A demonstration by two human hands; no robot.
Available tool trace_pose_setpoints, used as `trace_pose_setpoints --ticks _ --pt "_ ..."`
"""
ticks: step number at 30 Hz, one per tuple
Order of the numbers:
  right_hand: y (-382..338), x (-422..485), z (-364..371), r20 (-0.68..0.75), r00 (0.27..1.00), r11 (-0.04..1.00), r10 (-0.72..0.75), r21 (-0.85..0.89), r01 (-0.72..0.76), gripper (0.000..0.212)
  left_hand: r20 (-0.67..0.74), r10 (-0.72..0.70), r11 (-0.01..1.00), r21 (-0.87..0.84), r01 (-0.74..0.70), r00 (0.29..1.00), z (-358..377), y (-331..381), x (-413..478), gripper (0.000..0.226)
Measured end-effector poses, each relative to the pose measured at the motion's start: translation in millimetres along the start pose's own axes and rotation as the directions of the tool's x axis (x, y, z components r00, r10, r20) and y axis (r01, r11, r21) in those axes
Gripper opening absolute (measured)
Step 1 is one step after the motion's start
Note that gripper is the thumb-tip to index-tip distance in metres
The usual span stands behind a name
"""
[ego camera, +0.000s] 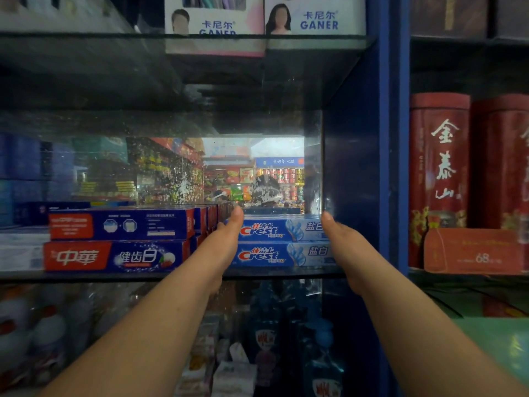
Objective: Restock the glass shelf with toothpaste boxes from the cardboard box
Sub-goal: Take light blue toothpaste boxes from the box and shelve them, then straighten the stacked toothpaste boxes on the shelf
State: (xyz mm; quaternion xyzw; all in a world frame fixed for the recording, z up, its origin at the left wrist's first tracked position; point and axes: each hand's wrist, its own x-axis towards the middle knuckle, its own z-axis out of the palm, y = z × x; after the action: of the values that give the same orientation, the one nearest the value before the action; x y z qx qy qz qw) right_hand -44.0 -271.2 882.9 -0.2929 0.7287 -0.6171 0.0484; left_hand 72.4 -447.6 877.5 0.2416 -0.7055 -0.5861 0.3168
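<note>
We see 2 blue Crest boxes (282, 243) stacked in the middle of the frame on the glass shelf (286, 273). Our left hand (229, 233) presses the left end of the stack and our right hand (339, 234) presses the right end, so both hands hold the boxes between them. To the left lie red and blue toothpaste boxes (117, 242).

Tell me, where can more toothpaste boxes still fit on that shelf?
Free: the tall gap above the two stacked Crest boxes, between the left hand and right hand, and above the red-and-blue boxes. Crowded: the glass shelf itself, with boxes side by side along its front.
</note>
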Motion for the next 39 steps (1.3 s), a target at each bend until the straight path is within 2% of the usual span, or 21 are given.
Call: trace_pose_setpoints --ticks 2,5,8,11,15,18,22,26,31,35,39 --pt "0.7 0.4 1.5 -0.02 1.0 1.0 -0.007 -0.009 0.007 0.069 -0.026 0.014 0.999 0.053 -0.013 1.0 2.5 6.2 -14.9 0.122" --pt "0.0 -6.1 6.7 -0.082 0.994 0.997 -0.069 -0.023 0.068 0.068 -0.08 0.116 0.985 0.138 -0.105 0.99 7.9 9.1 -36.0 0.08" --pt "0.0 -14.7 12.5 -0.13 0.984 0.992 -0.124 -0.04 0.12 0.06 -0.107 0.203 0.955 0.24 -0.173 0.973 11.3 5.6 -46.8 0.074" --pt "-0.7 -23.5 19.5 -0.167 0.968 0.982 -0.186 -0.054 0.179 0.04 -0.085 0.184 0.954 0.254 -0.157 0.979 9.7 4.9 -48.2 0.073" --pt "4.0 -35.4 30.5 -0.212 0.917 0.931 -0.336 -0.225 0.289 0.054 -0.071 0.287 0.931 0.254 -0.261 0.955 3.4 -1.0 -64.5 0.068" --pt "9.1 -55.1 48.1 -0.143 0.865 0.862 -0.481 -0.258 0.437 0.056 -0.092 0.376 0.908 0.236 -0.347 0.922 -1.2 -12.0 -82.2 0.064" --pt "10.2 -78.4 75.6 0.02 0.831 0.796 -0.556 -0.275 0.539 0.058 -0.111 0.395 0.905 0.221 -0.365 0.912 -16.2 -29.6 -104.2 0.062" --pt "-1.6 -95.5 94.3 0.148 0.812 0.776 -0.565 -0.24 0.584 0.062 -0.194 0.358 0.918 0.252 -0.306 0.913 -52.1 -41.8 -121.4 0.061" --pt "-17.4 -111.8 115.1 0.237 0.811 0.783 -0.535 -0.222 0.581 0.06 -0.328 0.31 0.925 0.323 -0.202 0.892 -102.4 -45.6 -133.0 0.061" --pt "-26.3 -112.0 140.8 0.301 0.787 0.762 -0.538 -0.225 0.607 0.059 -0.366 0.286 0.933 0.317 -0.17 0.886 -130.1 -47.9 -131.9 0.06" --pt "-38.4 -96.9 168.8 0.31 0.773 0.717 -0.554 -0.296 0.632 0.062 -0.362 0.36 0.89 0.411 -0.2 0.86 -161.7 -43.6 -116.2 0.06"
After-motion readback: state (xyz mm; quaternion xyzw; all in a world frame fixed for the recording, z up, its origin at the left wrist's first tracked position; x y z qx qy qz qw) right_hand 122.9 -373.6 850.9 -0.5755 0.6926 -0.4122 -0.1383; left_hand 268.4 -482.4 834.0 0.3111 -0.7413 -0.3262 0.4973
